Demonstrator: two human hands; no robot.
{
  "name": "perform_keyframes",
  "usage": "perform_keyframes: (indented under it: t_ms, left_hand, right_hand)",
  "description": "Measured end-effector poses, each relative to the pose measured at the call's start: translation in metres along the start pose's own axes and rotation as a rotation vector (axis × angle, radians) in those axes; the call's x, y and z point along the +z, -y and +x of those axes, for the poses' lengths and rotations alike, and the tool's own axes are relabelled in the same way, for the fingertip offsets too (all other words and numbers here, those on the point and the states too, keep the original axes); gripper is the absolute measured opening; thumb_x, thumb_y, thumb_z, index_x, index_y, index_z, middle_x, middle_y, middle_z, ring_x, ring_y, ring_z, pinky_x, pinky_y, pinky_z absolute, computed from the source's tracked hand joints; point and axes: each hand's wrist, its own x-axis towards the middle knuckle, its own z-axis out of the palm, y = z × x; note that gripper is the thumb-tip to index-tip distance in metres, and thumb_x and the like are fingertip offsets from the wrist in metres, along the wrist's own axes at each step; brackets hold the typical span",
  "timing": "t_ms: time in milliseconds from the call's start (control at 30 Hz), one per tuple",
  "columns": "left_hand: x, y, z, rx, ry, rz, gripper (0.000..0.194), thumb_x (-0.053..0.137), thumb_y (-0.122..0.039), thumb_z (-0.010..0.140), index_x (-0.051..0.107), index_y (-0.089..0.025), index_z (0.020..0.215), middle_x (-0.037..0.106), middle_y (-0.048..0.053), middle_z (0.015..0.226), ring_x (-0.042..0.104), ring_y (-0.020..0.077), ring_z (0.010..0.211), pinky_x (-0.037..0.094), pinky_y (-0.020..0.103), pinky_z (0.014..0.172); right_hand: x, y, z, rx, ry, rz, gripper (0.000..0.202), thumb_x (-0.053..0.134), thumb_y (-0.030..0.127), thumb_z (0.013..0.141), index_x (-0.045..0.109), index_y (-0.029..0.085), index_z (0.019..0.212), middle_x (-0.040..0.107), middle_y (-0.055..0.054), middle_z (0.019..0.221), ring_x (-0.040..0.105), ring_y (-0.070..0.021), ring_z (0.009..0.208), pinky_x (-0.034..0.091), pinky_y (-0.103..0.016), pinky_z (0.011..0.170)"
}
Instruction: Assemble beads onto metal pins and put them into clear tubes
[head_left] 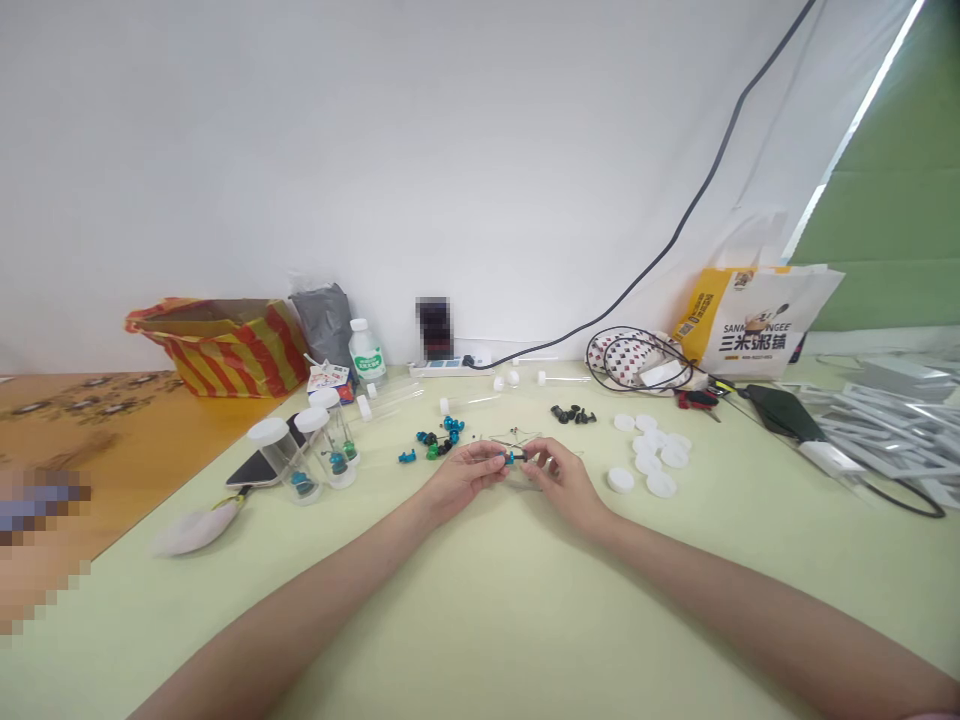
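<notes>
My left hand [466,478] pinches a small blue and black part [511,458] at the middle of the table. The fingers of my right hand [561,482] close on the black end of the same part. Thin clear pieces lie just behind my fingers. To the left of my left hand is a loose group of blue, green and black parts [442,438], with one blue part [406,457] lying apart. A small pile of black parts [574,413] sits behind my right hand.
Clear tubes with white caps [268,432] stand at the left, near a phone [253,470]. White discs [661,484] lie at the right. Along the wall are a striped bag [232,350], a bottle [367,352], a power strip [450,367], cables and a paper bag [757,320].
</notes>
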Motion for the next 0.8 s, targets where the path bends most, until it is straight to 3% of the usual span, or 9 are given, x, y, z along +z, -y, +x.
perform_keyframes:
  t_ms: [800]
  left_hand:
    - [-0.0025,0.0022,0.0018,-0.004,-0.002,-0.022,0.017,0.072,-0.014,0.065,0.066,-0.014,0.081,0.066,0.002,0.080,0.061,0.0116,0.072,0.044,0.026,0.077]
  right_hand:
    - [0.0003,0.0010,0.0009,0.013,-0.004,-0.045,0.020,0.049,0.036,0.082,0.059,0.020,0.088,0.060,-0.003,0.085,0.051,-0.0138,0.067,0.040,-0.025,0.055]
